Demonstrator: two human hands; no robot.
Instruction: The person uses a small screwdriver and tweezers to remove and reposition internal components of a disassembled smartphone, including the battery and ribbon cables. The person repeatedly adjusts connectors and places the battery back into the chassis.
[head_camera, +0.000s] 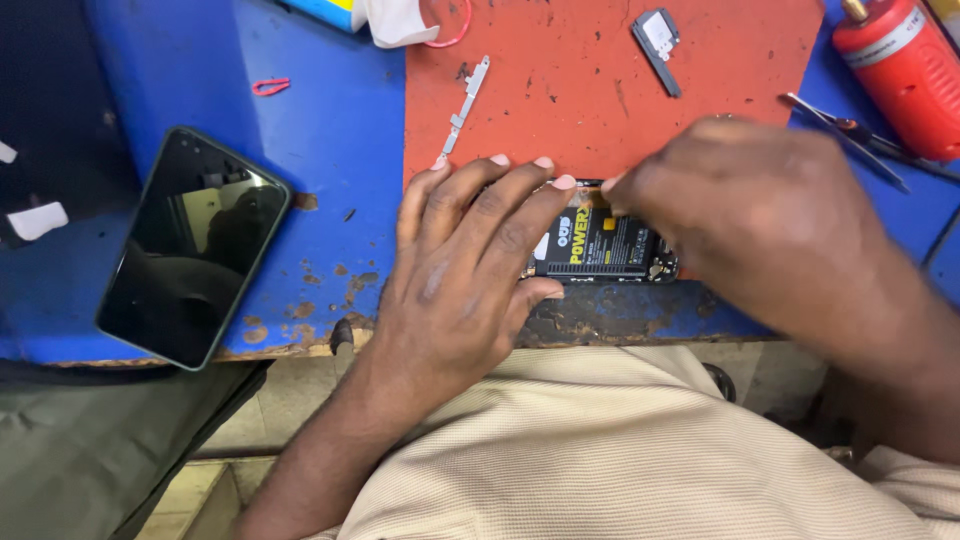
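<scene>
Already opened, the phone body (608, 245) with its black battery exposed is pinned between both hands: steadied by the left hand (470, 270), its top edge pinched by the right hand (760, 220); reassembly remains undone.

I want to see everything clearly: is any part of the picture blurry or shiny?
In the head view, the right hand looks soft and smeared; the left hand and the opened phone's black battery look sharper; the dark back cover on the blue table mirrors the room; light is even, shadows faint.
</scene>
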